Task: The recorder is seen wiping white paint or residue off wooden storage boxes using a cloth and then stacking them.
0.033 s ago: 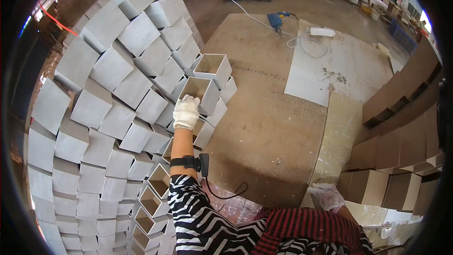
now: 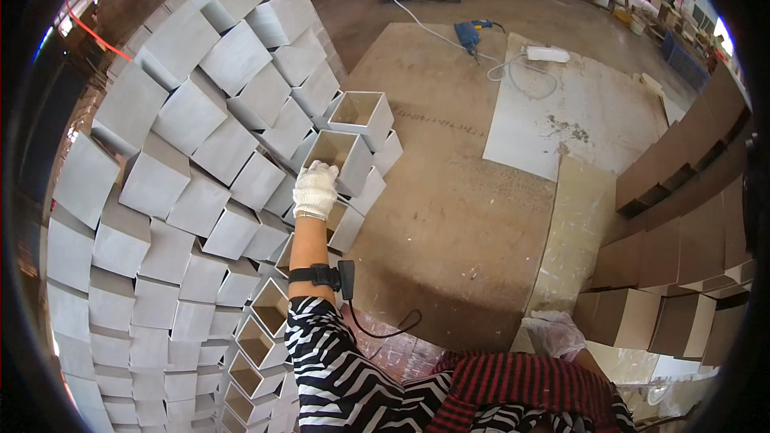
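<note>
Barely shifted, left hand (image 2: pixel 315 190) grips open box (image 2: pixel 354 170); tugging could topple neighbouring boxes (image 2: pixel 382 123); right hand's (image 2: pixel 555 333) fingers I can't read.

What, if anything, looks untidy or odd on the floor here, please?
Dark splotches mark the white sheet, perhaps dirt or a spill. Nearby, a pale cable lies in loose, untidy loops near a blue tool.

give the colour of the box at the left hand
The box is white, brown inside; head view.
</note>
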A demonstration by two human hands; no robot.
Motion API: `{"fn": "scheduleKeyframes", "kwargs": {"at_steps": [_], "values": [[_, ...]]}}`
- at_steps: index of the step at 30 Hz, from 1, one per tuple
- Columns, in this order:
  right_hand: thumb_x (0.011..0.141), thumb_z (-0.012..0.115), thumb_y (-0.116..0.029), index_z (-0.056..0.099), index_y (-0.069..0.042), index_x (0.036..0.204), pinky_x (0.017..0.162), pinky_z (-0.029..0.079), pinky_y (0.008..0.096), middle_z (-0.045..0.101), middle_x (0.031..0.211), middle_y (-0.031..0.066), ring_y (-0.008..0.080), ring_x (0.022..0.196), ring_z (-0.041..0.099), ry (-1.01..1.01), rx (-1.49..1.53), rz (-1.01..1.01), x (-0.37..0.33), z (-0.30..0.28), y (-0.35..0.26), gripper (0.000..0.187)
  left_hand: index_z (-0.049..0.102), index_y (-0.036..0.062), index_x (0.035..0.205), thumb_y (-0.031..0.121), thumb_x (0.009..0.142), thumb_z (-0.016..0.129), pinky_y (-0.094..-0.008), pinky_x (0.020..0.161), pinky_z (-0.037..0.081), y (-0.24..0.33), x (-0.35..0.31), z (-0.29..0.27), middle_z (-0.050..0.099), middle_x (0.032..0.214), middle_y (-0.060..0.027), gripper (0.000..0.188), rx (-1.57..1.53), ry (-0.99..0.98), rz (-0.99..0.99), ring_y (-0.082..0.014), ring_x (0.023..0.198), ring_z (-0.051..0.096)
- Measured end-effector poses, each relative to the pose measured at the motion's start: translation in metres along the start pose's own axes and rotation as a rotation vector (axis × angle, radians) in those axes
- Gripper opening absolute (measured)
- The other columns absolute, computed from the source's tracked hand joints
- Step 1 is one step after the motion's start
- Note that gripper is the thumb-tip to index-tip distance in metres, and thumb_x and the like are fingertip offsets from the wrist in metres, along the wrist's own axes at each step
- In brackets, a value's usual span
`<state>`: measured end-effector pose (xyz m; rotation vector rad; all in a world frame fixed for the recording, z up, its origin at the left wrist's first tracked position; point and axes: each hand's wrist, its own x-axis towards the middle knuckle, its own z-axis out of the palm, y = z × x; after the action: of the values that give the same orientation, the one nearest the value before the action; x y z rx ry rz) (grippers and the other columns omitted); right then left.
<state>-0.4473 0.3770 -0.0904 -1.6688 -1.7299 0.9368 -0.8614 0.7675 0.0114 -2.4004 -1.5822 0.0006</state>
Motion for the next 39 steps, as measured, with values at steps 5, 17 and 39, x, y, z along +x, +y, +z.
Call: {"fn": "scheduleKeyframes", "kwargs": {"at_steps": [5,17,39], "values": [[0.081,0.066,-0.017,0.068,-0.011,0.094,0.072,0.049,0.0340,0.063,0.090,0.0103,0.0258,0.081,0.060,-0.050,-0.145,-0.104,0.002,-0.012,0.000,0.015,0.062,0.0122,0.089,0.011,0.076,0.056,-0.0401,0.088,0.043,0.008,0.000,-0.014,0.063,0.095,-0.0069,0.014,-0.006,-0.050,-0.036,-0.0250,0.105,0.056],[0.078,0.074,-0.028,0.067,0.000,0.104,0.076,0.046,0.0266,0.068,0.095,0.0096,0.0159,0.086,0.060,-0.034,0.303,0.287,-0.011,-0.010,-0.011,0.039,0.041,0.0116,0.139,0.018,0.078,0.054,-0.0497,0.112,0.018,0.073,-0.080,-0.033,0.040,0.143,-0.0065,0.062,0.197,0.097,-0.059,-0.0288,0.137,0.029],[0.089,0.047,-0.021,0.060,-0.010,0.116,0.096,0.046,0.0365,0.063,0.117,0.0112,0.0282,0.109,0.059,-0.021,-0.385,-0.031,-0.292,-0.044,0.028,0.032,0.058,0.0129,0.120,0.016,0.078,0.067,-0.0475,0.099,0.041,0.408,-0.304,-0.151,0.060,0.117,-0.0096,0.044,-0.532,0.320,0.679,-0.0295,0.113,0.055]]}}
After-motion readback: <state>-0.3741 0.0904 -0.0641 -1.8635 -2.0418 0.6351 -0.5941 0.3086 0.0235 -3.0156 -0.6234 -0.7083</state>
